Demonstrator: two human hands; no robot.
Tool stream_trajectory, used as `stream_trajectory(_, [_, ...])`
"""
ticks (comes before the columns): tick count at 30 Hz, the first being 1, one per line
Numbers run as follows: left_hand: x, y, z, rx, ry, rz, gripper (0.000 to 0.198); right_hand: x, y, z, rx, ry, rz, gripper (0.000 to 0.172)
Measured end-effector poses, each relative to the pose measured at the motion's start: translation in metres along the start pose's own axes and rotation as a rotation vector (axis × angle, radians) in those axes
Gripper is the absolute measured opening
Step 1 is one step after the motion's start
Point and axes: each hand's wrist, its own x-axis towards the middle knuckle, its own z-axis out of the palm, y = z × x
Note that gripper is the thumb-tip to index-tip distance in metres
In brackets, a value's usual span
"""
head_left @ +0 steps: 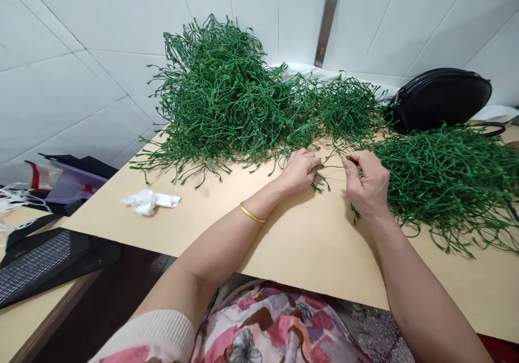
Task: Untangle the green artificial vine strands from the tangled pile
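Note:
A large tangled heap of thin green plastic-looking stems with small bud-like tips (pixel 227 93) lies along the back of the table (pixel 292 244). My left hand (pixel 300 173) rests low over the table at the heap's front edge, its fingers closed on a few green stems; tips (pixel 320 183) poke out beneath them. My right hand (pixel 368 183) is curled with the thumb against the index finger, pinching green stems. A thin strand spans the gap between both hands. Some stem ends (pixel 356 213) hang below my right hand. The right palm is hidden.
A second pile of green stems (pixel 450 179) spreads to the right. Behind it stands a black bag (pixel 444 98) by the tiled wall (pixel 365 17). Crumpled white tissue (pixel 150 201) lies at left. Beyond the table's left edge are a purple item (pixel 75 182) and black mesh-patterned material (pixel 40 257).

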Motion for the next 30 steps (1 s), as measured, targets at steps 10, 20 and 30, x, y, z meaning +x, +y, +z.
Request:
stream_trajectory(10, [-0.003,0.008,0.001,0.053,0.058,0.075,0.027,-0.003,0.01,0.024,-0.218,-0.246,0.055,0.02])
stream_trajectory(20, [0.004,-0.015,0.002,0.022,0.169,-0.172,0.027,0.0,-0.012,0.009,0.337,-0.315,0.266,0.029])
stream_trajectory(30, [-0.001,0.0,-0.003,-0.127,0.094,-0.034,0.032,-0.002,0.006,0.018,0.304,-0.26,0.359,0.026])
